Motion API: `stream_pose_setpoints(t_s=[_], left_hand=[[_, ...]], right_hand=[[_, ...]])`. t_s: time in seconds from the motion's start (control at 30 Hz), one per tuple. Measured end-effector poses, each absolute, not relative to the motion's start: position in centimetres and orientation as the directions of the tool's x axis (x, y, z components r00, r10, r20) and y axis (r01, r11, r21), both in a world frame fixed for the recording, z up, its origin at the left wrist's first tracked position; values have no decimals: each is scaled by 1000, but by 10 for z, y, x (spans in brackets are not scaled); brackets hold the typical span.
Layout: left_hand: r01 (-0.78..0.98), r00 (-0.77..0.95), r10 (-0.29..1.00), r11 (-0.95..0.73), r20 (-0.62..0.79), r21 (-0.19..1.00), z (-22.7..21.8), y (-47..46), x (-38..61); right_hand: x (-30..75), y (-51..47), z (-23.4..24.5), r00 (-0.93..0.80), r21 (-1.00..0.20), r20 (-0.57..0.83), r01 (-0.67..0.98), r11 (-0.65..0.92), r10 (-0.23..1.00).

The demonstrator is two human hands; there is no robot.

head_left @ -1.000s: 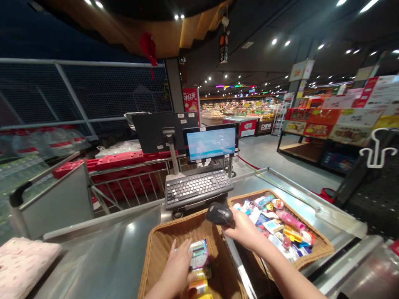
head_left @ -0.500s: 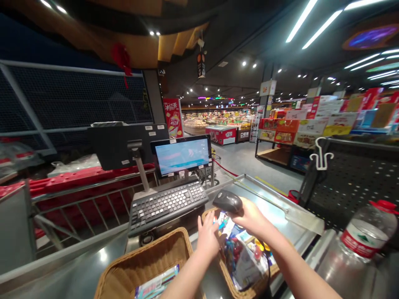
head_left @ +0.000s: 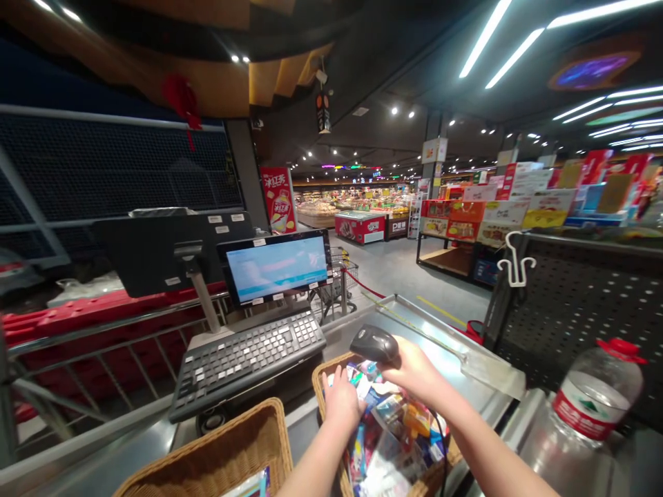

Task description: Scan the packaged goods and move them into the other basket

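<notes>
My right hand (head_left: 411,364) is closed around a black handheld barcode scanner (head_left: 373,343), whose cable runs down past my wrist. The scanner sits just over the far end of a wicker basket (head_left: 320,386) full of small packaged goods (head_left: 386,424) in colourful and clear wrappers. Inside that basket's left side, my left hand (head_left: 342,402) rests on the packages with its fingers spread, and I see nothing gripped in it. A second wicker basket (head_left: 207,455) stands to the left; a flat package (head_left: 251,485) with blue stripes lies in it, partly cut off by the frame.
Beyond the left basket are a black keyboard (head_left: 248,359) and a lit monitor (head_left: 277,268). A large clear bottle with a red cap (head_left: 595,393) stands at the right. A white hook (head_left: 516,261) hangs on the black perforated panel (head_left: 595,290). The metal counter (head_left: 414,310) extends ahead.
The view has swung right, so the monitor, keyboard and baskets sit further left. My left hand has shifted slightly over the packages. My right hand keeps hold of the scanner.
</notes>
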State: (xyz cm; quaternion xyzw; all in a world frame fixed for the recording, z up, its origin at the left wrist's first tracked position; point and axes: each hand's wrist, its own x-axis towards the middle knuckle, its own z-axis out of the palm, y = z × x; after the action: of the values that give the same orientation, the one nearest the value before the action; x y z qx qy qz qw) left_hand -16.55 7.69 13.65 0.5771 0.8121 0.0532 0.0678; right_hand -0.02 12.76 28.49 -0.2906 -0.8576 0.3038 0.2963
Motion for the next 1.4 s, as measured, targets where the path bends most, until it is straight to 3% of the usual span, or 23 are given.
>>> stream_pose_setpoints(t_s=[0.37, 0.9, 1.23, 1.4], left_hand=[[927, -314, 946, 323, -76, 189, 129, 77, -165], [909, -373, 928, 368, -12, 196, 134, 76, -142], [954, -270, 952, 244, 142, 174, 160, 70, -153], [987, -113, 940, 68, 323, 147, 180, 48, -172]], right_hand=[[-7, 140, 275, -679, -686, 370, 261, 679, 635], [8, 128, 275, -623, -680, 373, 321, 659, 688], [19, 132, 272, -598, -677, 381, 339, 653, 705], [14, 136, 268, -589, -674, 385, 346, 652, 711]])
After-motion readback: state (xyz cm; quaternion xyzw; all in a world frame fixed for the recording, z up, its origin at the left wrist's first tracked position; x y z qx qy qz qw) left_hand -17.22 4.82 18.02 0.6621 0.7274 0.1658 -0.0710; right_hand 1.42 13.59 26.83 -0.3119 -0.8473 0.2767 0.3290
